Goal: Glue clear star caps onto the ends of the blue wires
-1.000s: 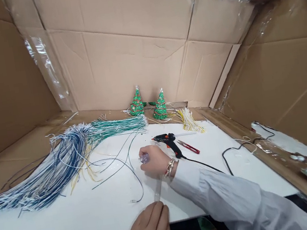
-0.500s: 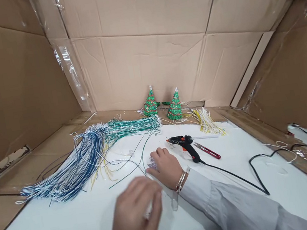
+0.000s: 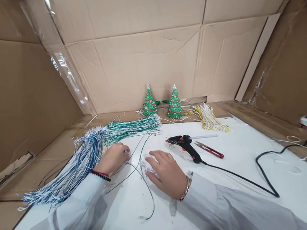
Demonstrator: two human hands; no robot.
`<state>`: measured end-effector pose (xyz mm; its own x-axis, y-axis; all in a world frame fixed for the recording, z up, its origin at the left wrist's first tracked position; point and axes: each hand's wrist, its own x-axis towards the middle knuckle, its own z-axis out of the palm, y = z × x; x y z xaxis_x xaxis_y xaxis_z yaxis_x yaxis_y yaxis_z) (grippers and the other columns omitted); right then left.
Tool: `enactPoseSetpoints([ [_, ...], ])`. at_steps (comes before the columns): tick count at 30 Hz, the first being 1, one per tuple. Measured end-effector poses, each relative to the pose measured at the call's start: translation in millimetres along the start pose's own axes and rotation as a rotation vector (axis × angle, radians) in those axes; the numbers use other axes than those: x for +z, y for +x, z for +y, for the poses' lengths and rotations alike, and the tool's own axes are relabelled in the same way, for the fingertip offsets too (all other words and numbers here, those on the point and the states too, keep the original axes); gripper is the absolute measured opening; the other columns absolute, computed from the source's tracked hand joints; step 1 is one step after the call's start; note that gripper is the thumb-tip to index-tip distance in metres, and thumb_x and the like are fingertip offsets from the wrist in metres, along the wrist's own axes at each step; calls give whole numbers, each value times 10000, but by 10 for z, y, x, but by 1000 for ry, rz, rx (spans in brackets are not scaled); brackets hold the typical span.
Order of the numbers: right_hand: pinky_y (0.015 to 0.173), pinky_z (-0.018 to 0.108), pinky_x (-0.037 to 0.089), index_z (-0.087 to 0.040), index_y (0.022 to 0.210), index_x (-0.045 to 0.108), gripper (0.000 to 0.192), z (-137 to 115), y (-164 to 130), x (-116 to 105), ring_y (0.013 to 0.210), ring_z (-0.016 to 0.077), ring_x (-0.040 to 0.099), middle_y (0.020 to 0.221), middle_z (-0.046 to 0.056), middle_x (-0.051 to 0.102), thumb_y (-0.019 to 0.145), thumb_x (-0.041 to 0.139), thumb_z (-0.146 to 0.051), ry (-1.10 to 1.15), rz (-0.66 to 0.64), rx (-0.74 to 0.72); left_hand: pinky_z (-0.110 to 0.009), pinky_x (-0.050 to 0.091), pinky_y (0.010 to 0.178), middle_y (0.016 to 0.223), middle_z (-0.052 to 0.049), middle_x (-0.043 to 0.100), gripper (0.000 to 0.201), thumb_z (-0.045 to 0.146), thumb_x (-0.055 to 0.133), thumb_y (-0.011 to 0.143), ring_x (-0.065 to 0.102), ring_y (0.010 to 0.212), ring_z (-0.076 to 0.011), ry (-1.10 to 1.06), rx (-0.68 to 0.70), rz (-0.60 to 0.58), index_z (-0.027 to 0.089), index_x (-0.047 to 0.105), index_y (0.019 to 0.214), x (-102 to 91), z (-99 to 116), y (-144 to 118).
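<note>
My left hand [image 3: 114,158] reaches forward over the white board [image 3: 238,171], its fingertips on a small clear piece beside the bundle of blue and white wires [image 3: 72,170]. My right hand [image 3: 165,169] rests palm down on the board, its fingers over a small clear sparkly object [image 3: 144,164]. A loose dark green wire [image 3: 144,186] curls between the two hands. A clear glue stick [image 3: 172,204] lies under my right wrist.
A black glue gun [image 3: 185,143] with its cord [image 3: 248,181] and red snips [image 3: 209,150] lie right of my hands. Green wires [image 3: 132,127], yellow wires [image 3: 209,118] and two small green trees [image 3: 162,104] sit farther back. Cardboard walls enclose the board.
My left hand rose from the near edge and reached forward to the left, up to the wire bundle. My right hand stayed over the clear object. The camera turned slightly left.
</note>
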<state>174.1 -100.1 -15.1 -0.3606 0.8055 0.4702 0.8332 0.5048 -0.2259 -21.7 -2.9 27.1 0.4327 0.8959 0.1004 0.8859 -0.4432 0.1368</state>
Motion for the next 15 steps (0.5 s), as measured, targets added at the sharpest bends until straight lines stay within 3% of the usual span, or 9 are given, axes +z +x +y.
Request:
enactPoseSetpoints([
  [4, 770, 333, 412, -182, 964, 574, 170, 31, -63, -33, 964, 215, 500, 1082, 88, 564, 849, 453, -151, 29, 60, -32, -321, 457, 745, 946, -117, 629, 254, 192, 474, 767, 606, 843, -243, -65, 61, 52, 145, 669, 922, 48, 52, 89],
  [7, 711, 297, 416, -184, 912, 575, 152, 58, -122, -54, 871, 185, 521, 997, 69, 573, 832, 455, -134, 68, 105, -64, -275, 474, 716, 976, -80, 604, 272, 224, 463, 804, 601, 808, -186, -171, 162, 55, 161, 612, 1023, 65, 274, 67],
  [11, 685, 283, 415, -178, 886, 572, 165, 100, -187, -84, 807, 174, 526, 899, 66, 572, 830, 429, -117, 138, 154, -66, -235, 464, 763, 950, -28, 600, 201, 195, 515, 798, 582, 872, -154, -262, 310, 1, 207, 616, 971, 143, 592, -1],
  [15, 663, 281, 420, -180, 871, 560, 156, 149, -220, -123, 785, 175, 529, 856, 62, 569, 824, 428, -109, 214, 168, -36, -262, 444, 834, 975, -25, 613, 213, 341, 574, 796, 562, 951, -177, -248, 343, -21, 216, 617, 964, 140, 552, 219],
])
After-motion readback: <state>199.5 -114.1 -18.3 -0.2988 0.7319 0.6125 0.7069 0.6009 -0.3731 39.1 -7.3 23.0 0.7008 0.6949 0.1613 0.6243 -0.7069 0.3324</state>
